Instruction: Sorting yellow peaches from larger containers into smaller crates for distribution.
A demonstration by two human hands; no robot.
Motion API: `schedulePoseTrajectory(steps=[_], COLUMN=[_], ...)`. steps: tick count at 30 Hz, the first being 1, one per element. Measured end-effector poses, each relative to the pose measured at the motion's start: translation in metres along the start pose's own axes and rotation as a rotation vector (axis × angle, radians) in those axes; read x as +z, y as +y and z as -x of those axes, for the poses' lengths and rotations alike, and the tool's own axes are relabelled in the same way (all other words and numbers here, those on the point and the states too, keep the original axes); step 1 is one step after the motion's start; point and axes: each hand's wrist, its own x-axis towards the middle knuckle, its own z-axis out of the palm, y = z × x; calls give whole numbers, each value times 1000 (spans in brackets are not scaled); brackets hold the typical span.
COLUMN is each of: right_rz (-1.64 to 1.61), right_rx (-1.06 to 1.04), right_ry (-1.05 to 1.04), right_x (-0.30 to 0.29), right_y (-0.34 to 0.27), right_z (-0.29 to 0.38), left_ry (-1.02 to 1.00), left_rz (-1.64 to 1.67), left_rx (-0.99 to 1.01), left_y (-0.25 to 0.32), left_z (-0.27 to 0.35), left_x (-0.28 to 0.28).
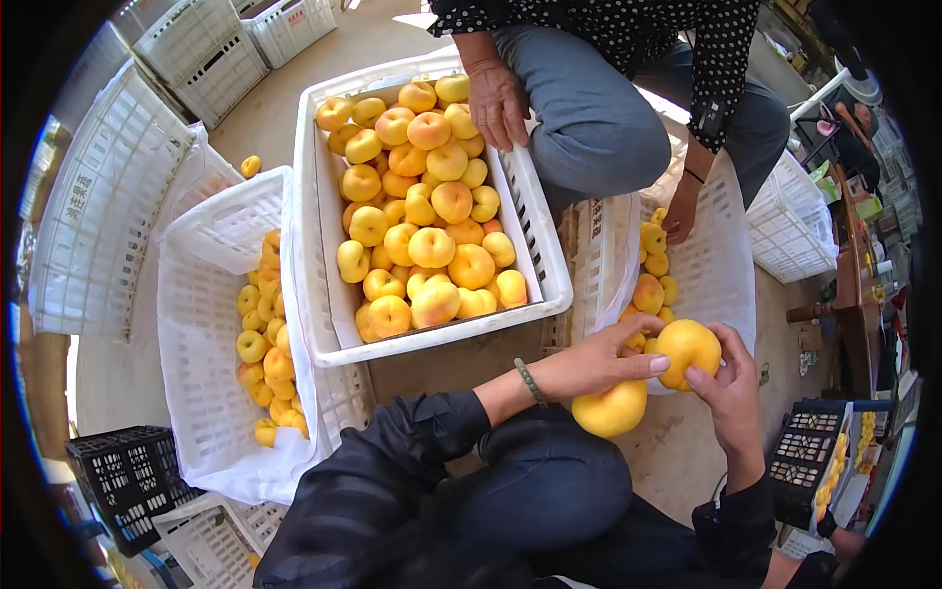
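Observation:
My right hand [728,390] holds a yellow flat peach [689,353] from its right side, thumb on the near face. The thumb and fingertips of my left hand [596,361], with a green bead bracelet [530,381] at the wrist, meet the same peach from the left. Directly below my left thumb is a second yellow peach [609,409], over my thigh; its support is hidden. Beyond my hands, a lined white crate [710,243] contains several peaches [649,293]. Before me stands a white plastic crate [434,335] heaped with yellow-orange peaches [432,247].
Opposite me sits a person, one hand [497,99] on the full crate's rim, the other [683,210] at the peaches on the right. A lined crate [199,353] with peaches stands left. Black crates [125,478] [806,456] flank me; white crates [110,199] stand behind on the left.

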Motion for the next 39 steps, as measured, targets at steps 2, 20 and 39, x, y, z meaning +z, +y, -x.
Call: schedulePoseTrajectory(steps=[2,20,39], right_rz=[-31,410,921], right_rx=[7,-215,-407], right_ry=[-79,-460,-685], right_x=[23,150,171], right_y=[-5,18,90], right_z=[-9,-143,-174], left_ry=[120,931,1275], left_rz=[201,516,-1117], left_rx=[-106,33,149], left_y=[12,36,51], left_z=[17,189,245], left_x=[-8,-32,-48])
